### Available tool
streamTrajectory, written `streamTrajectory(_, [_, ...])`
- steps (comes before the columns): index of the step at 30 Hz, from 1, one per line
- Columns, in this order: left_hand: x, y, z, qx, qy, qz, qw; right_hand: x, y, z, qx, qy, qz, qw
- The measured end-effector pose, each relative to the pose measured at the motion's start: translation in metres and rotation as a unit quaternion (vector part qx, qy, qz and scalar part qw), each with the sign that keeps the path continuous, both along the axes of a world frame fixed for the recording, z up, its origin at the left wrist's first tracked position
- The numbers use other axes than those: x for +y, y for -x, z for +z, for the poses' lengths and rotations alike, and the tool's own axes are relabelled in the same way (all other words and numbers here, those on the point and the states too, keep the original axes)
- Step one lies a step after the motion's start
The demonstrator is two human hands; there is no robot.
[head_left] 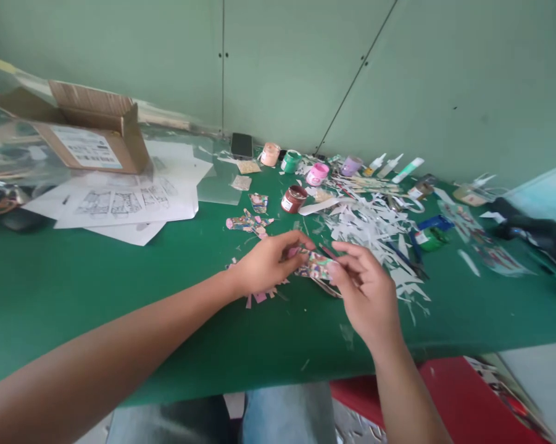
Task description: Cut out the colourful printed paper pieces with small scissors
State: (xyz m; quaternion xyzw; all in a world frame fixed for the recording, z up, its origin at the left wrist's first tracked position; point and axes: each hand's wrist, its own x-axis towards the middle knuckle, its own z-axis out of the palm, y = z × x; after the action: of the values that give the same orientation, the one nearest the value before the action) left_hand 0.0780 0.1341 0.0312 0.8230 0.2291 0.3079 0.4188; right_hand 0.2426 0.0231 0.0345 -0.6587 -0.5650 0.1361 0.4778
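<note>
A small multicoloured patterned paper piece (315, 265) is stretched between my two hands over the green table. My left hand (273, 259) pinches its left end, and my right hand (363, 283) grips its right end between thumb and fingers. Patterned paper cutouts (248, 223) lie just beyond my left hand, with another small patterned piece (259, 202) behind them. Pink paper scraps (261, 296) show partly under my left wrist. A thin dark stick-like thing by my right fingers is too blurred to make out.
White paper strips (370, 222) are heaped right of my hands. An open dark red paint jar (294, 199) stands ahead, with pink (317, 174) and green (291, 161) jars behind. Printed sheets (120, 200) and an open cardboard box (92, 135) are at left.
</note>
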Motion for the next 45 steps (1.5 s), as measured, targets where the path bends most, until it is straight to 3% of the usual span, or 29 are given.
streamTrajectory(2, [0.002, -0.002, -0.005, -0.033, 0.059, 0.014, 0.998, -0.004, -0.007, -0.009, -0.058, -0.046, -0.049, 0.996])
streamTrajectory(5, [0.004, -0.003, -0.006, -0.076, 0.098, 0.044, 0.991, -0.005, -0.013, -0.028, -0.243, -0.027, -0.046, 0.969])
streamTrajectory(7, [0.004, -0.003, -0.003, -0.078, 0.096, 0.048, 0.991, -0.003, -0.012, -0.038, -0.356, 0.007, -0.038, 0.934])
streamTrajectory(10, [0.003, -0.002, 0.000, -0.058, 0.066, 0.039, 0.995, 0.003, -0.008, -0.046, -0.431, 0.026, -0.050, 0.901])
streamTrajectory(15, [-0.010, -0.004, 0.002, -0.029, 0.038, 0.010, 0.999, 0.002, -0.020, -0.042, -0.429, 0.021, -0.056, 0.901])
streamTrajectory(23, [-0.006, -0.008, -0.010, 0.094, 0.025, 0.049, 0.994, -0.042, -0.052, -0.032, -0.388, -0.002, -0.051, 0.920])
streamTrajectory(32, [-0.007, -0.013, -0.011, 0.142, 0.004, 0.086, 0.986, -0.045, -0.047, -0.034, -0.364, -0.030, -0.022, 0.930])
streamTrajectory(45, [-0.012, -0.019, -0.004, 0.205, -0.018, 0.108, 0.973, -0.051, -0.042, -0.031, -0.314, 0.009, -0.016, 0.949])
